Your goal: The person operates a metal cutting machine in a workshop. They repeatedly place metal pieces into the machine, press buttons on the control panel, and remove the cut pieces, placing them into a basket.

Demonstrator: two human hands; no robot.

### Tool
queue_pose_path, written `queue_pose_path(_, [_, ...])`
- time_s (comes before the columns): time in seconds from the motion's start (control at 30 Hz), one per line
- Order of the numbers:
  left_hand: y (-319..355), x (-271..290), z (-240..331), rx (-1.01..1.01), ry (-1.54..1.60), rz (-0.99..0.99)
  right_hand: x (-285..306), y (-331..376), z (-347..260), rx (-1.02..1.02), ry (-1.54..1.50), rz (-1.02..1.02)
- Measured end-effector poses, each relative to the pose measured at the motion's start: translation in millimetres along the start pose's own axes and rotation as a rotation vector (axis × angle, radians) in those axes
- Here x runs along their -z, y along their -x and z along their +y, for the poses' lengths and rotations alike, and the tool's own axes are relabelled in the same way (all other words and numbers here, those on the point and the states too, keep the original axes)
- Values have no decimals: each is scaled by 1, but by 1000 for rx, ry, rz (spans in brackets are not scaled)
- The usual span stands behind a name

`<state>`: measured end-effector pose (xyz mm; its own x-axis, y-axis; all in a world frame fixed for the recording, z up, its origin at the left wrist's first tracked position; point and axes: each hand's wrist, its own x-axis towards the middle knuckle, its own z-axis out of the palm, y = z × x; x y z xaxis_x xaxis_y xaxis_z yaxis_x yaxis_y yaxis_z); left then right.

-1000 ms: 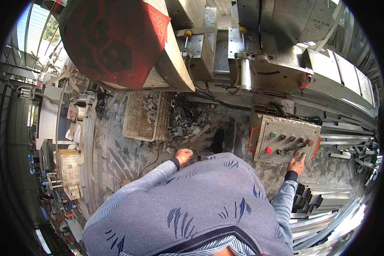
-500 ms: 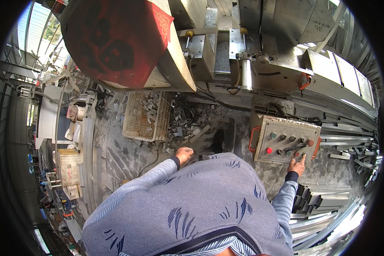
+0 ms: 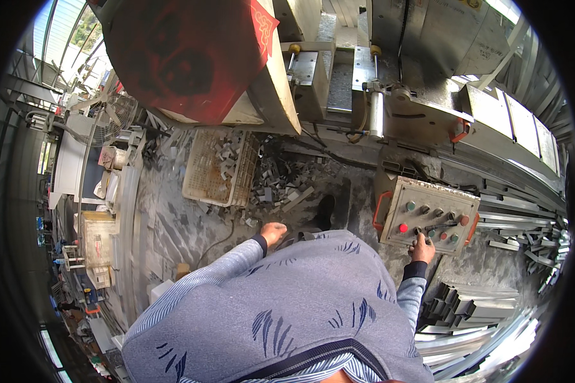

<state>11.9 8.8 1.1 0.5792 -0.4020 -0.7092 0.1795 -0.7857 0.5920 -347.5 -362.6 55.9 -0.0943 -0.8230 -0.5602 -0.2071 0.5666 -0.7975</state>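
Observation:
A grey metal control box [image 3: 399, 198] with orange side handles stands to the right, its sloping face set with red, green and black buttons and knobs. At its lower edge, my right hand [image 3: 421, 249] has its fingers closed on a black rotary knob [image 3: 418, 230], left of the other lower-row controls. The fingertips partly cover the knob. My left hand [image 3: 273, 233] hangs in front of my body, fingers loosely curled with nothing visible in them. It is apart from everything, nearest to a plastic crate [image 3: 195, 185] of small metal offcuts on the floor.
A large machine with a red cloth-like cover [image 3: 185, 57] and a metal clamp cylinder [image 3: 377, 115] spans the far side. Loose offcuts [image 3: 278, 185] litter the floor beside the crate. Metal profiles [image 3: 473, 300] lie stacked at right. A fan [image 3: 115, 118] stands at left.
My right hand has moved left along the control box, from a button at its lower right to the black knob. My left hand stays curled in nearly the same place. The view has shifted slightly.

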Motion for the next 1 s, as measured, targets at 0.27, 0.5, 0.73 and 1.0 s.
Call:
queue_pose_path(0.27, [3,-2,-13,-78,-95,51,-5,21,-30,-354,-241,-181])
queue_pose_path(0.5, [10,-1,-3,-55,-164,70,-17,23,-29,-373,-291,-159])
queue_pose_path(0.73, [8,4,1,-80,-11,134,-16,21,-24,-378,-350,-201])
queue_pose_path(1.0, [-23,97,139,-342,50,521,-21,24,-25,-392,-363,-123])
